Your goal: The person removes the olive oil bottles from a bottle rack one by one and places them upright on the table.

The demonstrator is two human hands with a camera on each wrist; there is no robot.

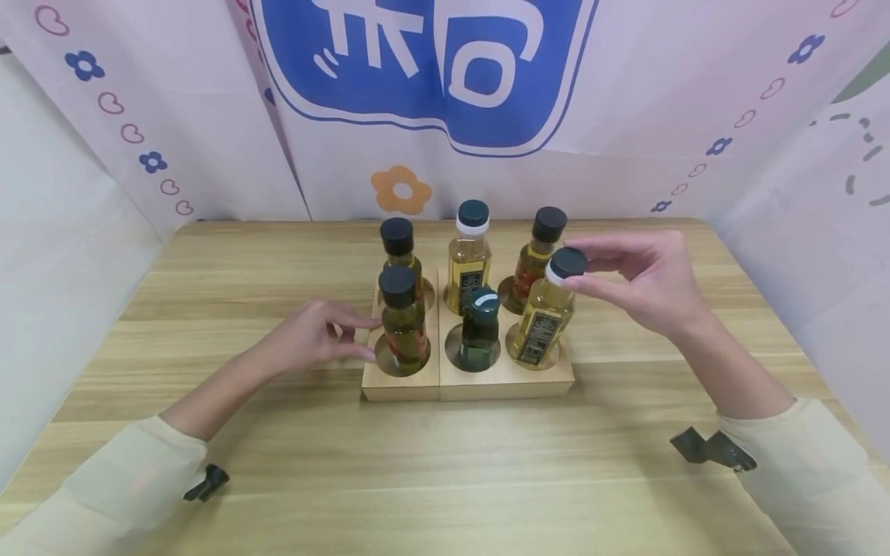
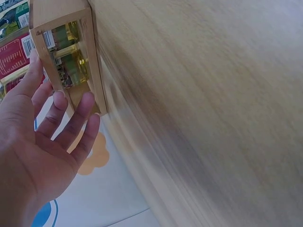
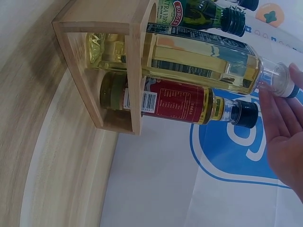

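Setting: pale wooden surface [image 1: 278, 479], printed cloth backdrop [image 1: 417, 77] behind the far edge.
Rack: wooden bottle rack [image 1: 487, 380] with round holes, set near the middle of the surface, closer to the far edge; six small bottles stood in it, three per row.
Right hand: right hand [image 1: 647, 282] raised over the rack's right side; fingers [image 1: 591, 289] and thumb pinched round the dark cap of the pale-oil bottle [image 1: 542, 320].
Held bottle: front row, right corner of the rack, base in its hole, leaning a little toward the rack's middle.
Left hand: left hand [image 1: 313, 336] laid on the surface at the rack's left edge; fingers [image 2: 78, 118] nearly straight, slightly apart, tips touching the rack's side wall, clamped on nothing.
Neighbours: dark green bottle [image 1: 480, 328] just beside the held one in the front row; red-labelled bottle [image 1: 403, 320] at the front left corner; three more bottles in the back row.
Wrist views: labels and glass seen through the rack's open sides; surface blurred in the left view.
Risk, tilt: judged that a slanted pull could catch the bottle's base on the hole's rim and drag the rack along.
Risk, knock: judged that a sideways swing could strike the dark green bottle just beside it.
Risk, grip: judged that a pinch on the cap alone could slip or loosen the cap.
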